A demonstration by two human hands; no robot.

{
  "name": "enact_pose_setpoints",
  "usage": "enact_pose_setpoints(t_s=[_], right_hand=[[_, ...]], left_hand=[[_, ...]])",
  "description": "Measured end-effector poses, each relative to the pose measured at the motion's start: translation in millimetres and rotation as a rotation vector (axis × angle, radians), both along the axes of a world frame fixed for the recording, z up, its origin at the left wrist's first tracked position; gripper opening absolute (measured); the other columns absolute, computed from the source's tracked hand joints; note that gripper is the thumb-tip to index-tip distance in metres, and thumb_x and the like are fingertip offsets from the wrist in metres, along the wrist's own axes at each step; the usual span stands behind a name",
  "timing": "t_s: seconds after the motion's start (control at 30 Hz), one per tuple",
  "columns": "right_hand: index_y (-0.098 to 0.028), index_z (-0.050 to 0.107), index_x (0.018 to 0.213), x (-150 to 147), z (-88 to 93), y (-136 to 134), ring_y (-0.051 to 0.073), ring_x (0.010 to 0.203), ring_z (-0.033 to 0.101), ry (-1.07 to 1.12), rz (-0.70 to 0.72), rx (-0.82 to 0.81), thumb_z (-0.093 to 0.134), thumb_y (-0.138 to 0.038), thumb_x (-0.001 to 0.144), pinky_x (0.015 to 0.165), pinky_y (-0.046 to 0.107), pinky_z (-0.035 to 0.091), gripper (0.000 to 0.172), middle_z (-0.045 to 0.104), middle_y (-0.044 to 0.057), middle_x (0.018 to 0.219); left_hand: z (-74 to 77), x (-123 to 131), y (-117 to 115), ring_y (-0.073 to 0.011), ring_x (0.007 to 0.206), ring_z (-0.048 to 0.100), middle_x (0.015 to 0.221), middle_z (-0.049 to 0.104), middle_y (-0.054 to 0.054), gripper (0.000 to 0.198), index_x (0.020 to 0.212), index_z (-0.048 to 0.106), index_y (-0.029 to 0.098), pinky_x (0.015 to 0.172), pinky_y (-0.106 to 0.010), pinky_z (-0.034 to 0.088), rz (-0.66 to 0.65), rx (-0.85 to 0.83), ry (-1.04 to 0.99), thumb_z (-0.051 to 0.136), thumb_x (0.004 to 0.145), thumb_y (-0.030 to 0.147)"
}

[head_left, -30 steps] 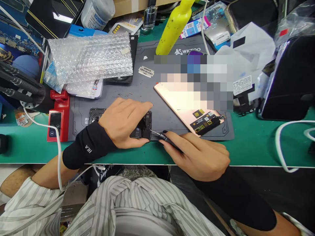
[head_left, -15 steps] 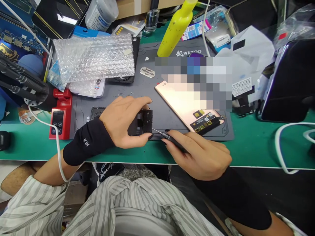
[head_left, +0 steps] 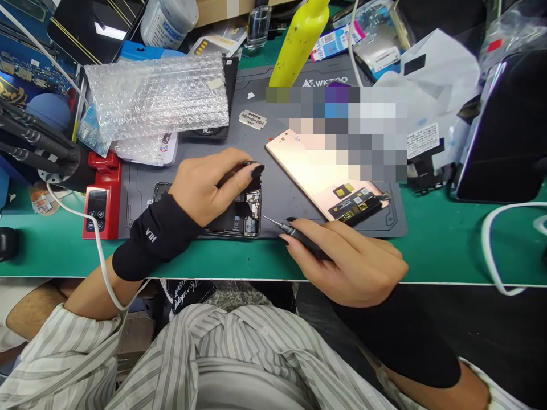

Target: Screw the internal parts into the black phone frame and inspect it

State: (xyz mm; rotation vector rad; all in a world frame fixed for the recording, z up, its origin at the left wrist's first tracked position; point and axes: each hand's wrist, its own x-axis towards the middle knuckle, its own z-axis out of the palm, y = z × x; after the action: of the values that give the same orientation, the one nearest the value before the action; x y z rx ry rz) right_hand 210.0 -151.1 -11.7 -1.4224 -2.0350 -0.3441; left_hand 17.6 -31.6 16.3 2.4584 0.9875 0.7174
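Note:
An opened phone (head_left: 226, 229) lies on the grey work mat, with metal and circuit parts bare at its right end. Above that end, my left hand (head_left: 207, 185) pinches a small black cover piece (head_left: 253, 181) between thumb and fingers; part of it is hidden. My left hand and wrist also block the phone's middle. In my right hand (head_left: 350, 259) is a slim screwdriver (head_left: 304, 240) with a dark handle. Its thin tip points left, just off the phone's right edge.
A pink-gold phone back panel (head_left: 305, 173) lies on the mat (head_left: 196, 154), with a black part on its lower end. Around stand a razor blade (head_left: 253, 119), bubble wrap (head_left: 158, 97), a yellow bottle (head_left: 299, 42), a red device (head_left: 101, 199) and a dark phone (head_left: 504, 131).
My left hand has lifted the black cover piece off the phone's right end, baring the parts under it. The screwdriver stays close by, its tip now slightly higher. The view has shifted a little.

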Motion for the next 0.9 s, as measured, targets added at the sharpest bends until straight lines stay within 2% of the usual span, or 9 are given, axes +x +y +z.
enact_pose_setpoints(t_s=[0.2, 0.37, 0.53, 0.67, 0.8, 0.9], right_hand=[[-0.014, 0.065, 0.084, 0, 1.0, 1, 0.006, 0.043, 0.043, 0.000, 0.023, 0.021, 0.070, -0.024, 0.081, 0.044, 0.022, 0.031, 0.012, 0.058, -0.001, 0.053], [-0.016, 0.064, 0.087, -1, 0.3, 0, 0.006, 0.043, 0.045, 0.001, 0.003, 0.007, 0.070, -0.023, 0.080, 0.044, 0.021, 0.033, 0.011, 0.060, -0.002, 0.055], [-0.015, 0.064, 0.089, 1, -2.1, -1, 0.007, 0.044, 0.046, -0.006, 0.001, -0.004, 0.072, -0.021, 0.079, 0.046, 0.022, 0.034, 0.014, 0.061, -0.002, 0.057], [-0.015, 0.064, 0.092, -3, 3.7, -3, 0.007, 0.046, 0.047, 0.020, -0.003, -0.045, 0.070, -0.018, 0.080, 0.048, 0.022, 0.035, 0.013, 0.062, -0.002, 0.060], [-0.013, 0.065, 0.095, -14, 13.7, 0, 0.008, 0.051, 0.051, 0.036, -0.086, -0.112, 0.063, -0.017, 0.084, 0.048, 0.022, 0.035, 0.012, 0.064, 0.001, 0.067], [-0.013, 0.067, 0.096, -21, 13.7, 6, 0.009, 0.051, 0.053, 0.024, -0.118, -0.152, 0.060, -0.017, 0.085, 0.047, 0.022, 0.035, 0.014, 0.064, 0.002, 0.070]], left_hand=[[-3.1, 6, 1, -0.0122, 0.073, 0.066, 0.082, 0.065, -0.001, 0.027, 0.096, 0.061, 0.019, 0.066, -0.026, 0.054, 0.148, -0.026, -0.079, 0.040, 0.094, 0.035], [-0.8, 4, -1, -0.0125, 0.070, 0.065, 0.080, 0.066, -0.001, 0.023, 0.094, 0.061, 0.019, 0.066, -0.027, 0.055, 0.222, -0.026, -0.091, 0.042, 0.092, 0.032], [-4.0, 1, 0, -0.0123, 0.072, 0.065, 0.077, 0.065, -0.002, 0.023, 0.094, 0.059, 0.018, 0.066, -0.027, 0.055, 0.228, -0.008, -0.088, 0.040, 0.093, 0.030], [-7.8, -1, 2, -0.0105, 0.066, 0.064, 0.077, 0.065, -0.001, 0.025, 0.097, 0.059, 0.017, 0.059, -0.023, 0.054, 0.226, -0.050, -0.135, 0.039, 0.094, 0.032], [-6.7, -1, 2, -0.0095, 0.062, 0.064, 0.079, 0.065, -0.001, 0.023, 0.095, 0.059, 0.017, 0.058, -0.022, 0.054, 0.218, -0.085, -0.173, 0.041, 0.093, 0.032], [-4.0, -2, 1, -0.0091, 0.062, 0.063, 0.082, 0.066, -0.002, 0.022, 0.095, 0.059, 0.017, 0.058, -0.023, 0.054, 0.204, -0.087, -0.176, 0.041, 0.094, 0.029]])
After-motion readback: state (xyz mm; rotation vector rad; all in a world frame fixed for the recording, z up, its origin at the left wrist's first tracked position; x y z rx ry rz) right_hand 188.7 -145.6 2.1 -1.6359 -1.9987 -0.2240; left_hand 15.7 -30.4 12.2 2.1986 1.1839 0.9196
